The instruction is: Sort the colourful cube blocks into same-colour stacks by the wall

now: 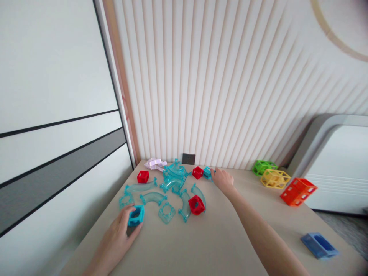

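A pale beige table point(218, 245) fills the lower part of the view and runs back to a wall of cream vertical slats point(230, 76), where a small dark wall plate point(188, 158) sits just above the tabletop. To the left stands a flat white panel with black and grey bands point(54, 153); to the right, a white rounded unit with a grey frame point(339, 161). The left hand point(116, 239) rests at the near left of the table, its fingers curled around a cyan cube block point(136, 216) that sits on the surface. The right hand point(223, 179) reaches far across, fingers loosely bent, its fingertips touching a small cyan block point(207, 172) beside a red cube point(197, 172) near the wall. Between the hands lies a scatter of clear teal curved track pieces point(172, 180), with two more red cubes point(196, 204) point(143, 176) and a pale lilac piece point(155, 163) at the back. Well apart on the right stand a green frame cube point(263, 167), a yellow frame point(275, 178) and an orange frame point(298, 191); a blue block point(319, 245) lies near the right edge.
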`<state>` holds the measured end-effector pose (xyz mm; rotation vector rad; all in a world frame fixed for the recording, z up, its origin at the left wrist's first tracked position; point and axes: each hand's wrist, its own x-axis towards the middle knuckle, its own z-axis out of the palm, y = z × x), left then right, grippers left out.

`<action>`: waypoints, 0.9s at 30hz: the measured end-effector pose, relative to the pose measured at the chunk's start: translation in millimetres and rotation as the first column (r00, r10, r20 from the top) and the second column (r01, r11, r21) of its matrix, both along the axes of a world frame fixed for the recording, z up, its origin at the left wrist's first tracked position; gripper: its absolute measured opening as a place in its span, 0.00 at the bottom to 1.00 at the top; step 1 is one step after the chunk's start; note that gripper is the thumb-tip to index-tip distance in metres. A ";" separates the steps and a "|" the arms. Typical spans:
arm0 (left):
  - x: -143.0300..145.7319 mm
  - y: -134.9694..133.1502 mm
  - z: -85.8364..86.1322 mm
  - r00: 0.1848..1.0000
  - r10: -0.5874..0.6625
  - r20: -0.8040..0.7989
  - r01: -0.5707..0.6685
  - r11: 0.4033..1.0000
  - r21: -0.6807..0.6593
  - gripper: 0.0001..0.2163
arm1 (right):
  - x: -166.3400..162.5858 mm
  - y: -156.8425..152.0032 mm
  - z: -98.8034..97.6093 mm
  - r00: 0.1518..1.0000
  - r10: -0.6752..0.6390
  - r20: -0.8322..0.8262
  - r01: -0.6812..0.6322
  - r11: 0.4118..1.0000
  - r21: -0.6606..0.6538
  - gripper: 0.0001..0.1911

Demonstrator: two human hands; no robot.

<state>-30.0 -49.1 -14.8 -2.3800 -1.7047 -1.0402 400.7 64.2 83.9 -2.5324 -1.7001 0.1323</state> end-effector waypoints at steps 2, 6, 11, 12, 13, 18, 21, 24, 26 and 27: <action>0.3 -0.1 0.0 1.000 -0.004 0.002 0.004 1.000 -0.003 0.18 | -0.4 -1.4 1.8 1.000 -0.009 0.023 0.008 0.998 0.056 0.28; 1.8 0.3 1.2 1.000 -0.022 0.002 0.022 1.000 0.006 0.18 | -0.8 -0.9 5.2 0.998 -0.027 0.059 0.019 0.990 0.137 0.27; 2.2 0.2 1.4 0.999 -0.027 -0.018 0.028 0.999 0.021 0.19 | -0.3 2.2 0.0 0.999 -0.009 0.049 0.002 0.990 0.140 0.25; 1.8 0.3 0.6 0.999 -0.031 -0.017 0.032 0.999 0.021 0.19 | -0.4 2.4 -2.3 0.999 -0.001 0.042 -0.004 0.991 0.136 0.25; 1.4 0.4 -0.3 0.999 -0.035 -0.016 0.035 0.999 0.019 0.19 | -0.7 2.6 -4.6 0.999 0.006 0.034 -0.010 0.991 0.131 0.24; 0.0 1.0 -3.7 0.999 -0.033 -0.026 0.033 0.999 0.012 0.19 | -4.1 4.3 -14.1 1.000 0.030 0.001 -0.030 0.990 0.140 0.20; 0.5 0.6 -2.6 0.999 -0.026 -0.030 0.027 1.000 0.015 0.20 | -6.8 5.7 -19.6 0.999 0.037 -0.019 -0.034 0.985 0.171 0.18; 1.0 0.3 -1.4 0.999 -0.022 -0.041 0.023 0.999 0.027 0.20 | -10.2 7.0 -27.8 0.998 0.036 -0.050 -0.025 0.977 0.211 0.17; 1.2 0.4 -1.6 0.998 -0.020 -0.052 0.022 0.999 0.035 0.20 | -12.8 8.3 -35.4 0.996 0.048 -0.075 -0.028 0.969 0.245 0.16; 1.3 0.6 -1.9 0.998 -0.018 -0.055 0.020 0.999 0.040 0.19 | -14.1 9.2 -39.7 0.994 0.061 -0.089 -0.035 0.964 0.264 0.15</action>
